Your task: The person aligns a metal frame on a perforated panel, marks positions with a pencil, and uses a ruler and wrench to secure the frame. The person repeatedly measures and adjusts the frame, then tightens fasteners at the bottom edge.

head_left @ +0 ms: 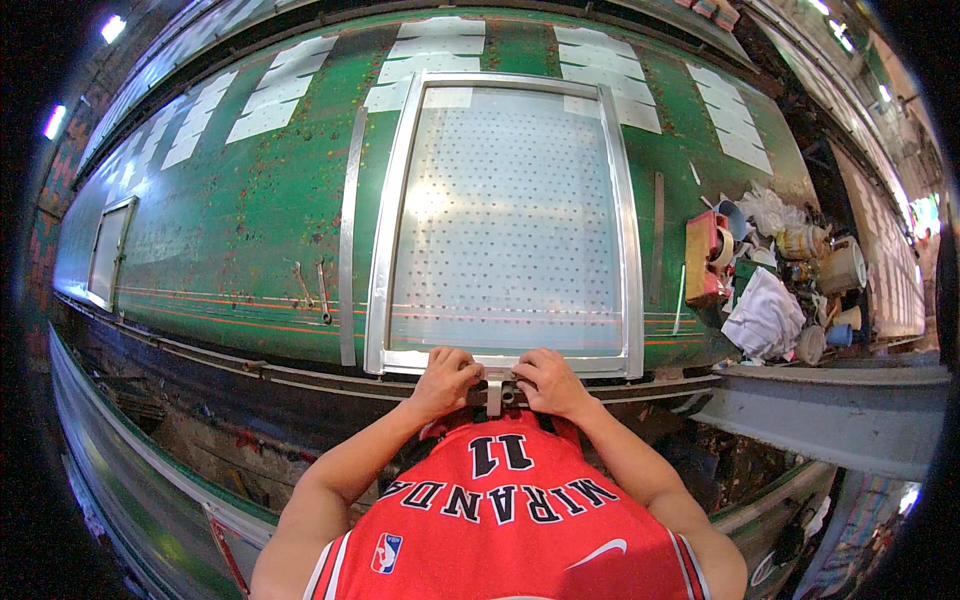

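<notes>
A large screen printing frame (381, 270) with silver metal sides lies in front of me on a long green table. Its pale, see-through mesh (510, 220) carries rows of small dark marks. My left hand (449, 380) is closed at the frame's near rail, fingers curled over the edge. Close beside it, my right hand (550, 382) curls over the same rail in the same way. Between the two hands a small metal bracket (494, 396) hangs at the table's edge. The fingertips are partly hidden, so their exact contact with the bracket cannot be made out.
A long metal strip (352, 240) lies left of the frame, near two wrenches (323, 292). White panels (285, 88) lie in rows on the green table (230, 215). At right are a red tray (704, 255), a white cloth (764, 315) and several tubs. A smaller frame (112, 252) lies far left.
</notes>
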`<action>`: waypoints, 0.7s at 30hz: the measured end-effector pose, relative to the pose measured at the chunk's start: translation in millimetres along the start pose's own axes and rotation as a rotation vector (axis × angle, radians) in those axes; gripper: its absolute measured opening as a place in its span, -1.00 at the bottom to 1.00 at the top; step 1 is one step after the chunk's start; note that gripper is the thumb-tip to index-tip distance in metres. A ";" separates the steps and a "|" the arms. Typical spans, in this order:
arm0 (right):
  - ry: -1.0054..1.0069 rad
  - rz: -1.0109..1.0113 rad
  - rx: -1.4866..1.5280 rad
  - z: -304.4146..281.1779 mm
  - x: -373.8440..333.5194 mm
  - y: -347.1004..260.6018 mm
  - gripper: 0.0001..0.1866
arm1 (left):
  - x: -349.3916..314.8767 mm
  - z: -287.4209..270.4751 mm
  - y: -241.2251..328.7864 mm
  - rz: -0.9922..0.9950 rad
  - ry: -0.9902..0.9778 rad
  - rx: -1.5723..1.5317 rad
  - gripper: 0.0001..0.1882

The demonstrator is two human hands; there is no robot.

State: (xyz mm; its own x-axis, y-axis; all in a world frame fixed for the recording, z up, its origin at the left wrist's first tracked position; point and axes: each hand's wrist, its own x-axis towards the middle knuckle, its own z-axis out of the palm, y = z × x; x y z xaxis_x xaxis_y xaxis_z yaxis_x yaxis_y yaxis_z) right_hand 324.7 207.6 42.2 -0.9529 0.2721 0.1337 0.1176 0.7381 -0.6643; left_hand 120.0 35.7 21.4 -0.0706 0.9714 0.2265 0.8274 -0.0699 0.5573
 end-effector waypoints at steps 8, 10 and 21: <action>-0.008 -0.052 -0.072 2.7 2.0 0.1 -0.76 | 0.3 -1.2 -1.9 0.060 -0.036 0.023 -0.58; -0.001 -0.074 -0.092 3.6 2.8 1.4 -0.80 | 0.1 -0.2 -3.7 0.074 -0.063 0.037 -0.54; 0.026 -0.146 -0.142 5.3 8.7 -0.6 -0.86 | -0.6 2.8 -6.5 0.111 -0.056 0.093 -0.64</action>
State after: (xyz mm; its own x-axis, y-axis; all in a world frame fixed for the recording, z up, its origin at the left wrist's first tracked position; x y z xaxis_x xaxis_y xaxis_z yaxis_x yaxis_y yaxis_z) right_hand 314.9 206.3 39.9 -0.9553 0.1704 0.2416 0.0185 0.8501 -0.5263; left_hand 116.2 36.2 15.4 0.0534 0.9701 0.2368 0.8768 -0.1590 0.4538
